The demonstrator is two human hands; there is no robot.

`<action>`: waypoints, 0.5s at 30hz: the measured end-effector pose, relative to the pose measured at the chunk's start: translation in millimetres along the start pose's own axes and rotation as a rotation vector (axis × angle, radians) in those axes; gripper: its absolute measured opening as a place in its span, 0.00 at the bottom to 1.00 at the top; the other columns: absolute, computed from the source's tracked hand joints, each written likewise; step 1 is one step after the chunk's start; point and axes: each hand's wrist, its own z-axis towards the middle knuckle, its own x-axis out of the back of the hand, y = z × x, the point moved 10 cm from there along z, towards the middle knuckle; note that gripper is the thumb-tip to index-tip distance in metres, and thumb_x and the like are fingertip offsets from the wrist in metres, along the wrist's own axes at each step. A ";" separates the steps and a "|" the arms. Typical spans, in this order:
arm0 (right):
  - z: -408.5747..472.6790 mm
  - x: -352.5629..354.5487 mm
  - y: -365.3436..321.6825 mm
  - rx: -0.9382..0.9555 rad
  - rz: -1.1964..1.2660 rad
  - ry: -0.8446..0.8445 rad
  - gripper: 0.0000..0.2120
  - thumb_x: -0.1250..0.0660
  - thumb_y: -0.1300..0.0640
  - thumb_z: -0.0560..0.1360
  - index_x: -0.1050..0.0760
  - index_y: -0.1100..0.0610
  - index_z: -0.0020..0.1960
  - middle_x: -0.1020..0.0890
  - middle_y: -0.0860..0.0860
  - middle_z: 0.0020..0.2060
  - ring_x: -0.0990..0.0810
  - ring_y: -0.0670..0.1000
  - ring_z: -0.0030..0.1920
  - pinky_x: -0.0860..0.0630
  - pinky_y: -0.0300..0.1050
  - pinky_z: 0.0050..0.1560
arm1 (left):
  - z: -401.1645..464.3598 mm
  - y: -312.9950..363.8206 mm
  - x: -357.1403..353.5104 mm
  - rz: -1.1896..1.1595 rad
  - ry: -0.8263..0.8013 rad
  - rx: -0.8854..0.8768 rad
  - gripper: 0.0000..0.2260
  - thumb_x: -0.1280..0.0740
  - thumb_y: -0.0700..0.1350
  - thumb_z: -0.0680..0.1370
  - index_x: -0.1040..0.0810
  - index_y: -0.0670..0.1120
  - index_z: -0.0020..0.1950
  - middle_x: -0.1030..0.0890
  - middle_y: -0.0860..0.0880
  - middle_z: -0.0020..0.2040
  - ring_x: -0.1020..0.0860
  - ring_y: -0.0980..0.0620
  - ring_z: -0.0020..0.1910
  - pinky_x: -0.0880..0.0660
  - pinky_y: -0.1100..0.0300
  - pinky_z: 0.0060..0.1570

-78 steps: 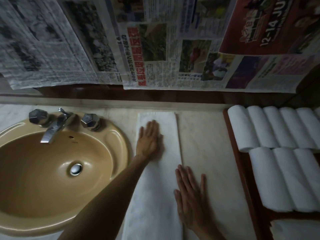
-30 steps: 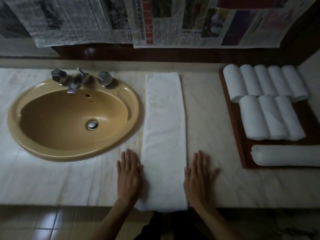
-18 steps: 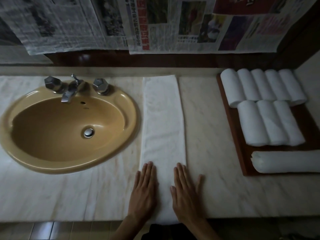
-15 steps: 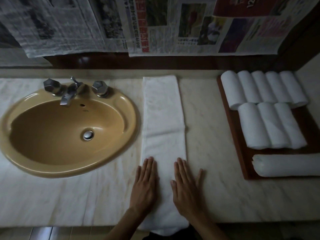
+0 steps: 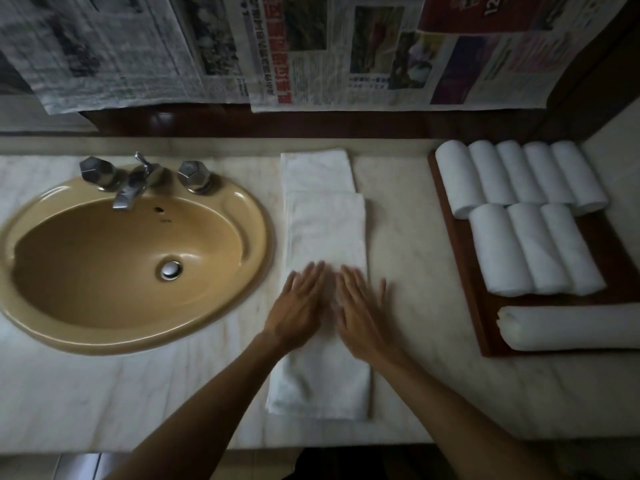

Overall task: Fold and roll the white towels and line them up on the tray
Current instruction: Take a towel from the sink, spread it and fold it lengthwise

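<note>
A: Report the position of the working towel (image 5: 325,237).

B: It lies flat on the marble bench (image 5: 408,258), centre of the frame, long axis running from the near edge toward the wall. The near portion is doubled over: a folded upper layer ends in a straight edge across the strip, and a single layer extends past it toward the top of the frame.

A: State of the hands?

B: The left hand (image 5: 301,303) and right hand (image 5: 360,306) rest palm down, side by side, on the folded layer at lower centre. Fingers are straight and slightly spread; neither grips anything. Both are motion-blurred, so exact fingertip contact cannot be confirmed.

A: Location of the finished items?

B: The wooden tray (image 5: 485,323) sits at the right of the frame. A back row of five rolled towels (image 5: 519,174) lies side by side, touching. A front row of three rolls (image 5: 533,247) lies just below it. One longer roll (image 5: 568,329) lies crosswise along the tray's near edge.

A: Other fixtures?

B: A tan oval sink (image 5: 52,306) with a chrome tap (image 5: 133,183) occupies the left. Newspaper sheets (image 5: 311,46) hang across the top.
</note>
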 end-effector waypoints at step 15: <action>-128.9 22.0 -56.5 0.120 0.280 0.205 0.15 0.34 0.49 0.74 0.17 0.55 0.56 0.18 0.49 0.56 0.20 0.55 0.55 0.26 0.50 0.56 | -176.5 -26.4 12.7 -0.323 0.321 0.326 0.09 0.33 0.41 0.79 0.18 0.47 0.58 0.18 0.46 0.57 0.21 0.48 0.54 0.21 0.54 0.52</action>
